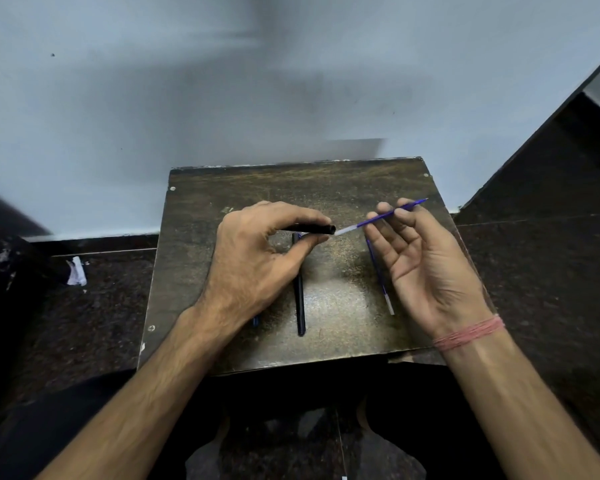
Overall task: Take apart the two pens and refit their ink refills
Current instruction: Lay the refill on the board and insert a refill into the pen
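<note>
My left hand [253, 258] grips a black pen barrel [312, 229] level above the small wooden table [326, 188], its open mouth pointing right. My right hand [416, 258] pinches a blue ink refill [378, 220] between thumb and fingertips. The refill's clear end sits just at the barrel's mouth, and its blue tip points up and to the right. A second black barrel [299, 299] lies on the table below my left hand. A second blue refill [381, 282] lies on the table, partly hidden under my right hand.
A small blue part [256, 321] peeks out from under my left wrist. The table stands against a pale blue wall [187, 98] on a dark speckled floor [534, 271]. A scrap of white paper [76, 271] lies on the floor to the left.
</note>
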